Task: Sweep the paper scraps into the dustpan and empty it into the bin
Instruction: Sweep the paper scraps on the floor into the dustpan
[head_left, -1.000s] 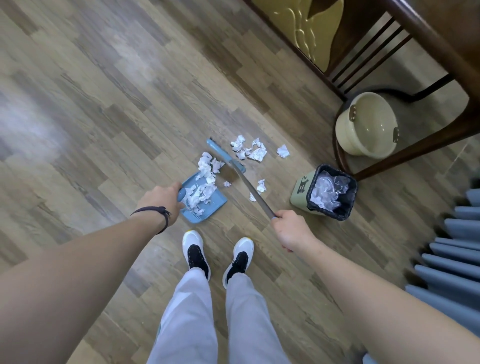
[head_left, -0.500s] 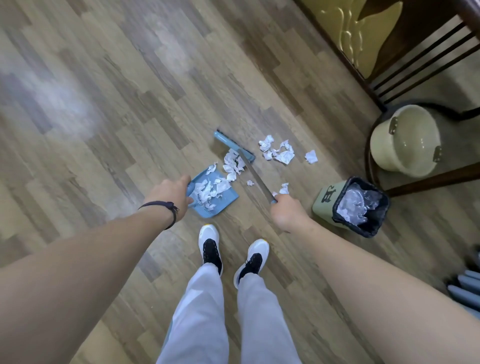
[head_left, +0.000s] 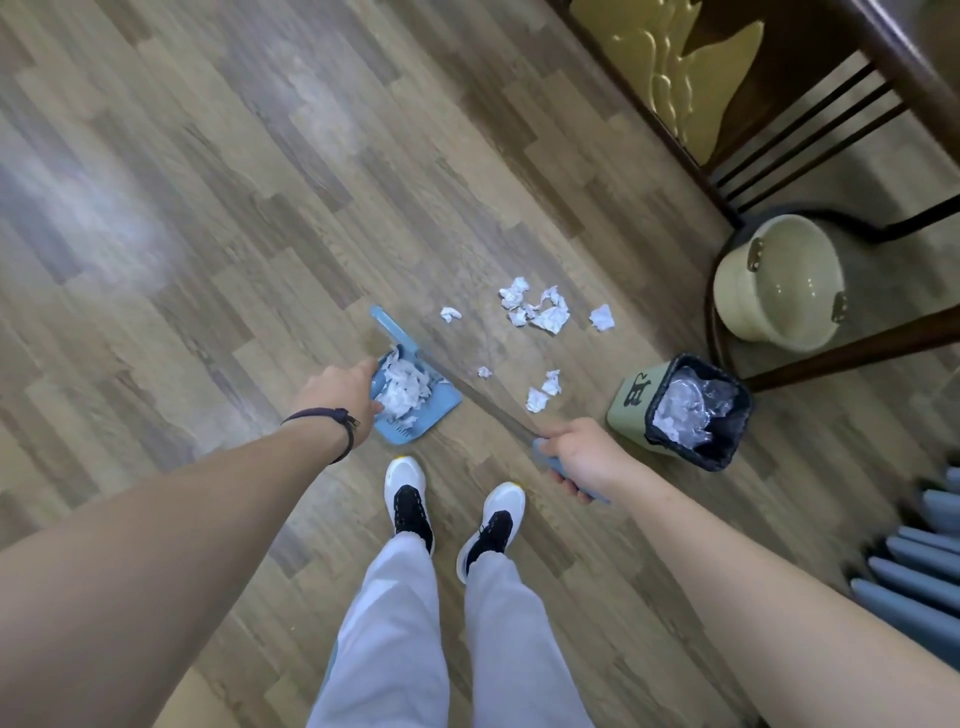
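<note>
My left hand (head_left: 340, 397) grips the handle of a blue dustpan (head_left: 441, 408) resting on the wood floor, and a heap of white paper scraps (head_left: 402, 387) lies inside it. My right hand (head_left: 582, 457) holds the long handle of a broom (head_left: 483, 395), whose blue head (head_left: 392, 327) sits at the dustpan's far edge. Loose paper scraps (head_left: 540, 312) remain on the floor beyond, with a few small ones (head_left: 543, 392) nearer the broom handle. A green bin (head_left: 636, 402) with a black liner stands to the right of my right hand.
A cream bucket (head_left: 774, 283) sits under a dark wooden chair (head_left: 779, 145) at the upper right. Blue slats (head_left: 930, 566) lie at the right edge. My two feet in white and black shoes (head_left: 452, 512) stand just behind the dustpan.
The broom head has pushed the scraps at the dustpan's mouth into the pan. My right hand has slid back toward me along the handle. The camera view has shifted.
</note>
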